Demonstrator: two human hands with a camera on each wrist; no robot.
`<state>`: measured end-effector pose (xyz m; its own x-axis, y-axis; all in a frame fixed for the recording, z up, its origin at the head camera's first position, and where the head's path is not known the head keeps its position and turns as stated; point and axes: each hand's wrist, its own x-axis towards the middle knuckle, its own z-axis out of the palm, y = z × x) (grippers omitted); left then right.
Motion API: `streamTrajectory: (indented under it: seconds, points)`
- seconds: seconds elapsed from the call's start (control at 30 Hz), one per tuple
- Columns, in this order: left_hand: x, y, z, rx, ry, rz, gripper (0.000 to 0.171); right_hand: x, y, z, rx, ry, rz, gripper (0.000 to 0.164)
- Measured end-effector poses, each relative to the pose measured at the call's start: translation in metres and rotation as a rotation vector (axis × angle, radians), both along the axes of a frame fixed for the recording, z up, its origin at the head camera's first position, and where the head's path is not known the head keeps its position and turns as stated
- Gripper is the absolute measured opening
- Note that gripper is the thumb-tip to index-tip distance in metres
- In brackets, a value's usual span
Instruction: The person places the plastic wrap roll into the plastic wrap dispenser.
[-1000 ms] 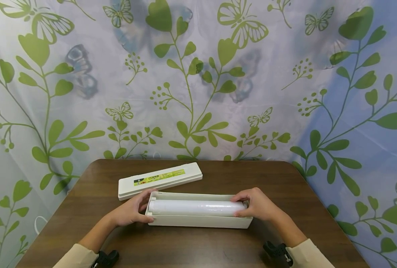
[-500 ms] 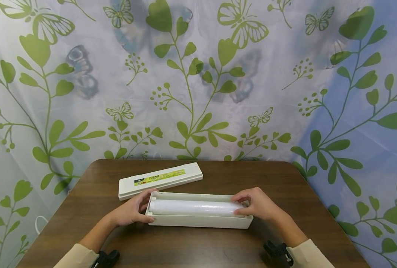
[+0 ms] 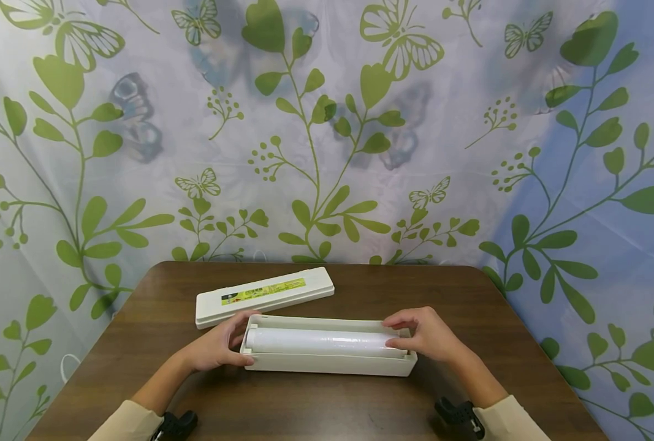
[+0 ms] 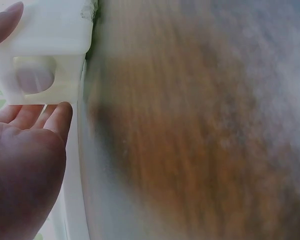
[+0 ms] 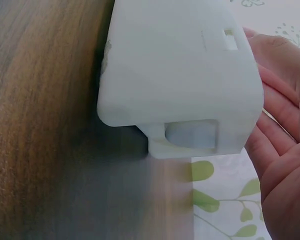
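A long white plastic dispenser box [image 3: 327, 364] lies uncovered on the table, and inside it sits a shiny white roll, probably cling film [image 3: 321, 340]. My left hand [image 3: 216, 346] grips the box's left end, thumb on the front wall and fingers round the far side. In the left wrist view, the round end of the roll [image 4: 36, 80] shows through a cutout. Over the box's right end is my right hand [image 3: 426, 334], its fingers loosely bent, fingertips by the back rim and thumb tip at the roll's end. From the right wrist view, the box wall [image 5: 175, 65] hides the fingertips.
Behind the box, to the left, lies its white lid [image 3: 263, 297] with a yellow-green label, slanted on the brown wooden table [image 3: 327, 407]. A curtain [image 3: 327, 153] with green leaves and butterflies hangs behind the table. A black strap [image 3: 459, 416] is on the right wrist.
The right hand's thumb and fingers have loosened at the roll's right end and lifted slightly. The left hand and the box have stayed in place.
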<state>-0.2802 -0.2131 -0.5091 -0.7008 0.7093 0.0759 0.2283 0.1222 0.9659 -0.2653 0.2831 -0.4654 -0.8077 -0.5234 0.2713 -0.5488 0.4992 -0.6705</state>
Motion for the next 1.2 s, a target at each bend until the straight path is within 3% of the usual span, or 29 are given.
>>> streamTrajectory:
  seconds: [0.37,0.57,0.87,1.2]
  points:
    - [-0.001,0.0,0.0,0.014,0.0,0.0,0.097,-0.002,0.002,0.003,-0.042,0.08,-0.036,0.026]
    - [-0.002,0.0,0.0,0.008,0.005,0.007,0.099,-0.003,0.003,0.0,-0.119,0.131,-0.03,0.026]
    - [-0.001,-0.001,0.0,0.01,0.005,0.007,0.1,-0.003,0.01,-0.009,-0.212,0.09,-0.033,0.029]
    - [0.0,-0.006,0.001,-0.001,0.008,0.022,0.103,0.002,0.012,-0.015,-0.221,0.118,-0.045,0.032]
